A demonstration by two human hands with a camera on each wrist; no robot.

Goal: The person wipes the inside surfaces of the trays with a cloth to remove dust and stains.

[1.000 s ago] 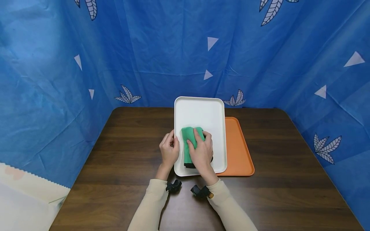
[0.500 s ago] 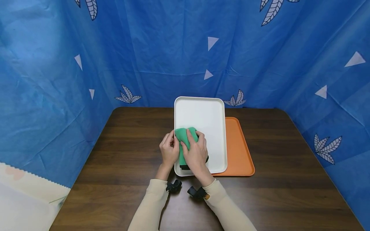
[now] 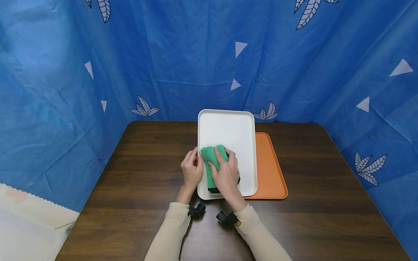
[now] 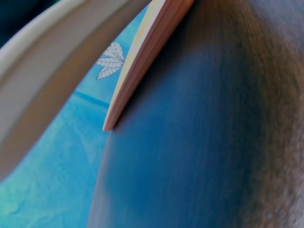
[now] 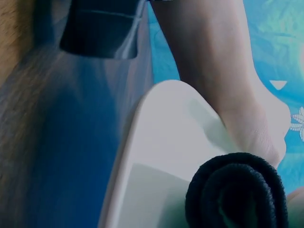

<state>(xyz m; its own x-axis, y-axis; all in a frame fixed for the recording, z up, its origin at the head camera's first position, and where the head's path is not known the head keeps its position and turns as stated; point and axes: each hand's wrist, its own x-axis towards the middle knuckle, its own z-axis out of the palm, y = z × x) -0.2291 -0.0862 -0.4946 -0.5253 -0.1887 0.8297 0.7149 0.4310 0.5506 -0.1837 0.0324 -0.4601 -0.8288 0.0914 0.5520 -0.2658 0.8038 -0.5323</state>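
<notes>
My left hand point(image 3: 191, 172) pinches the left rim of a white rectangular tray point(image 3: 228, 127). The left wrist view shows that tray's pale edge point(image 4: 52, 71) raised above the table. My right hand point(image 3: 226, 174) grips a folded green cloth point(image 3: 210, 155) with black edging and presses it on the tray's near half, close to the left rim. In the right wrist view, the cloth's dark end point(image 5: 237, 190) is rolled into layers beside the white tray corner point(image 5: 161, 128); my left wrist point(image 5: 218, 66) is behind it. Some right fingers and the cloth's underside are hidden.
An orange tray point(image 3: 270, 170) lies on the dark wooden table point(image 3: 320, 181), partly covered by the white tray. A blue curtain point(image 3: 183, 54) hangs behind and at both sides. Small black devices, such as the left one point(image 3: 197, 211), sit on both wrists.
With the cloth, my right hand has slid left towards the tray's rim, then partly back to the right. My left hand keeps its place on the rim.
</notes>
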